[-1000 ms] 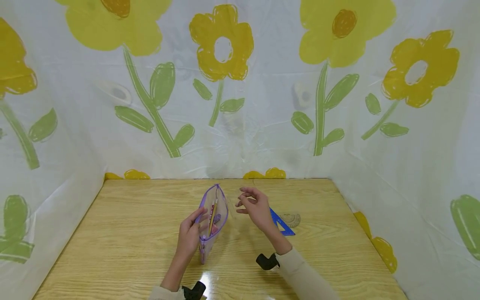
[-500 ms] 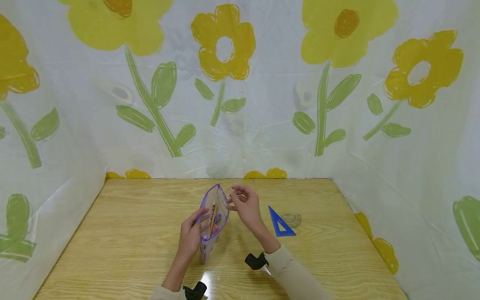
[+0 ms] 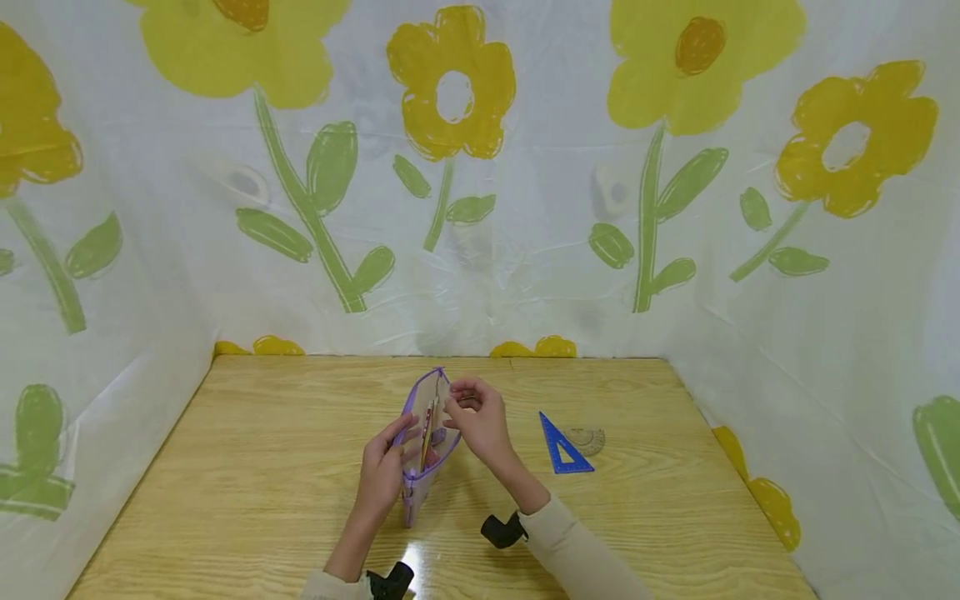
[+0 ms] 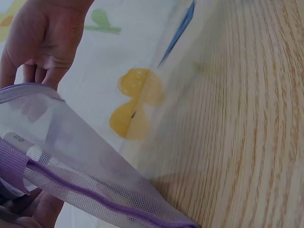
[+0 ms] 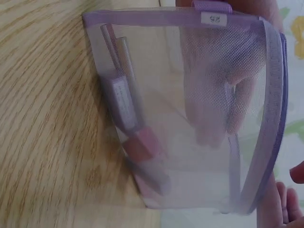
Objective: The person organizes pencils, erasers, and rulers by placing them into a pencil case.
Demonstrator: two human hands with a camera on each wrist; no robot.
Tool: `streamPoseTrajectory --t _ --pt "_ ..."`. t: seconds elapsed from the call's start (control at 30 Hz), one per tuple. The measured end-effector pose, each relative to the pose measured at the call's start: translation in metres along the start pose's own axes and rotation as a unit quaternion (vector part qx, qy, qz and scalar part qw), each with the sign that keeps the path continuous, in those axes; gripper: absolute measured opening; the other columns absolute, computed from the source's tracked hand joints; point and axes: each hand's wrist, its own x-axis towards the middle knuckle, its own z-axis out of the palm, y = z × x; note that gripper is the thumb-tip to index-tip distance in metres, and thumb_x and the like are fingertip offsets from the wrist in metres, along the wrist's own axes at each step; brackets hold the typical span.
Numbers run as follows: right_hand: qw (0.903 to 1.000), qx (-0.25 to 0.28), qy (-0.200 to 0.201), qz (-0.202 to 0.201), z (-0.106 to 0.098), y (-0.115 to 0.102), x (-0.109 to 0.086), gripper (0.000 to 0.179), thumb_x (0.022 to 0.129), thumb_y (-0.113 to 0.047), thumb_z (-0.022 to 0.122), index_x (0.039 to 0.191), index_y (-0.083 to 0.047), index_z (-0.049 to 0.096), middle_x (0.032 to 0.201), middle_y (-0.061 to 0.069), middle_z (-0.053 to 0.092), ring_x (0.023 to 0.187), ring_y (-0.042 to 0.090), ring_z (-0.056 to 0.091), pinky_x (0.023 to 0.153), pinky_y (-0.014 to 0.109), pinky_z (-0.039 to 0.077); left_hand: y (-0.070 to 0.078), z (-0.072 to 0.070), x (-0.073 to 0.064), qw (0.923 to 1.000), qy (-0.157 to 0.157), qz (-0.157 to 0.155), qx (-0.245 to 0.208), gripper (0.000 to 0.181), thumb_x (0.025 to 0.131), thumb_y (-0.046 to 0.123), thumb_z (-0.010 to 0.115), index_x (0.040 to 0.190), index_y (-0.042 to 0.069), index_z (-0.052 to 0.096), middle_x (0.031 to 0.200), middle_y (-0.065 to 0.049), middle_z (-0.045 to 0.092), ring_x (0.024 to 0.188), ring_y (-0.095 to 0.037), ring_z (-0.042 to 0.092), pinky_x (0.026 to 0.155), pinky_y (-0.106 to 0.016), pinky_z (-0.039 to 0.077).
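A purple-edged mesh pencil case stands with its mouth open between the hands. My left hand grips its left side, with fingers showing through the mesh in the right wrist view. Inside lie slim pencils, a purple block with a pale label and a pink block. My right hand is at the right rim, its curled fingertips dipping just inside the mouth. I cannot tell whether those fingertips still hold the clear, thin piece seen earlier.
On the wood-grain table, right of the hands, lie a blue set square and a clear protractor, edges close together. A flower-printed sheet walls the back and both sides.
My right hand has moved left from above the table to the case's mouth, bringing a faint clear piece with it. The left hand and case have stayed nearly still.
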Motion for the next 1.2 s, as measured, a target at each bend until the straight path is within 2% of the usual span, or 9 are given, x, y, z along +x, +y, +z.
streamPoseTrajectory --t 0.17,0.23,0.4,0.47,0.6,0.77,0.97,1.2 --pt "0.9998 0.005 -0.011 -0.016 -0.005 -0.001 -0.004 0.019 0.094 0.003 0.063 0.112 0.009 0.061 0.099 0.019 0.061 0.085 0.022 0.067 0.074 0.047 0.066 -0.001 0.001 0.000 1.0000 0.000 0.006 -0.003 0.051 0.095 -0.013 0.025 0.143 -0.020 0.041 0.143 -0.036 0.049 0.130 -0.052 0.051 0.103 -0.045 0.056" --pt "0.9996 0.006 -0.016 -0.022 -0.008 0.001 -0.005 0.018 0.095 0.004 0.063 0.113 0.009 0.062 0.100 0.022 0.061 0.085 0.021 0.068 0.073 0.043 0.067 -0.003 0.000 0.000 0.9998 0.002 0.018 -0.004 0.051 0.094 -0.012 0.026 0.141 -0.021 0.043 0.141 -0.037 0.050 0.128 -0.052 0.053 0.101 -0.043 0.058" --pt "0.9986 -0.015 -0.019 -0.047 -0.018 0.005 -0.008 0.019 0.095 0.004 0.063 0.114 0.008 0.064 0.105 0.029 0.062 0.090 0.029 0.067 0.077 0.036 0.067 -0.006 -0.001 0.002 0.9992 0.009 0.040 -0.003 0.052 0.091 -0.011 0.026 0.137 -0.023 0.046 0.137 -0.038 0.053 0.122 -0.049 0.058 0.094 -0.037 0.062" --pt "0.9979 -0.021 -0.013 -0.060 -0.024 0.006 -0.010 0.020 0.095 0.005 0.063 0.114 0.008 0.065 0.107 0.031 0.063 0.092 0.032 0.067 0.079 0.035 0.066 -0.006 -0.002 0.002 0.9994 0.010 0.032 -0.004 0.053 0.090 -0.011 0.026 0.138 -0.022 0.045 0.138 -0.038 0.052 0.124 -0.050 0.057 0.095 -0.038 0.061" --pt "0.9970 -0.033 0.004 -0.069 -0.039 0.011 -0.013 0.019 0.094 0.005 0.064 0.113 0.004 0.067 0.107 0.032 0.064 0.093 0.029 0.068 0.079 0.031 0.066 -0.004 -0.003 0.002 0.9999 0.010 0.002 -0.005 0.056 0.091 -0.012 0.024 0.144 -0.018 0.042 0.143 -0.034 0.050 0.129 -0.049 0.053 0.101 -0.042 0.058" --pt "0.9974 -0.048 0.028 -0.046 -0.062 0.022 -0.019 0.020 0.093 0.004 0.067 0.113 0.001 0.069 0.107 0.025 0.067 0.095 0.021 0.069 0.079 0.024 0.064 -0.003 -0.005 0.002 0.9998 0.010 -0.019 -0.003 0.056 0.093 -0.013 0.022 0.146 -0.016 0.040 0.146 -0.032 0.049 0.131 -0.047 0.053 0.103 -0.042 0.056" --pt "0.9963 -0.077 0.033 -0.023 -0.090 0.031 -0.024 0.024 0.094 0.003 0.067 0.117 0.000 0.068 0.114 0.032 0.063 0.097 0.016 0.067 0.080 0.019 0.061 -0.002 -0.005 0.004 0.9997 0.016 -0.014 -0.008 0.056 0.092 -0.013 0.023 0.145 -0.016 0.041 0.145 -0.032 0.050 0.130 -0.048 0.054 0.102 -0.042 0.057" --pt "0.9922 -0.111 0.057 0.005 -0.120 0.036 -0.031 0.026 0.092 0.005 0.068 0.118 0.003 0.067 0.116 0.031 0.063 0.093 0.015 0.065 0.077 0.018 0.060 -0.003 -0.005 0.005 0.9997 0.016 -0.019 -0.005 0.057 0.092 -0.014 0.022 0.146 -0.017 0.040 0.145 -0.033 0.050 0.129 -0.047 0.054 0.102 -0.040 0.057"
